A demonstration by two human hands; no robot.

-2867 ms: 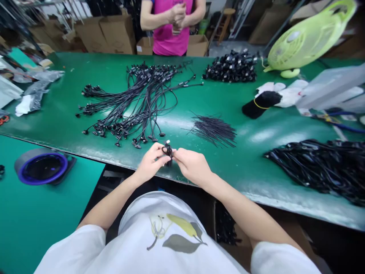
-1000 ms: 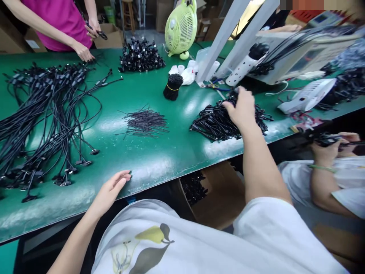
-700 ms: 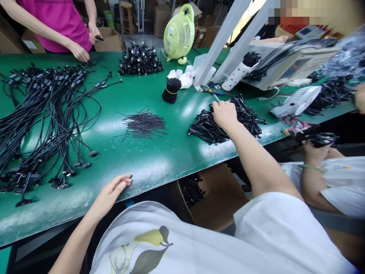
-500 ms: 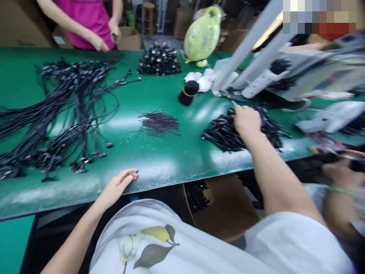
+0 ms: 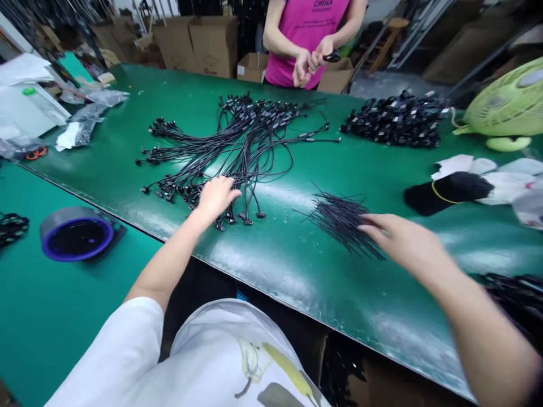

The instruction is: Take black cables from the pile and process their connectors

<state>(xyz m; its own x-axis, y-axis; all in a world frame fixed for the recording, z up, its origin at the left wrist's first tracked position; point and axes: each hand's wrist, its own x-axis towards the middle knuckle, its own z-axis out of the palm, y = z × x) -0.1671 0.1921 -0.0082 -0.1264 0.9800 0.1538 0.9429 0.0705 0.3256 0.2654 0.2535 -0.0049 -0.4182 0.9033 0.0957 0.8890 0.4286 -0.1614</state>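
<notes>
- Right hand (image 5: 399,237): thumb and forefinger nearly together; cannot tell if clamped.
- At their tips: thin, straight black twist ties (image 5: 343,219), loosely heaped.
- Beneath left hand (image 5: 215,198), grip unclear: black connector cables (image 5: 244,152).

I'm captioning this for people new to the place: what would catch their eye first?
Probably the big spread of black cables across the middle of the green table, with the left hand at its near side. The bright pink shirt of someone beyond the table and the lime fan at the right edge stand out too. The right hand is beside a pile of thin strips.
</notes>
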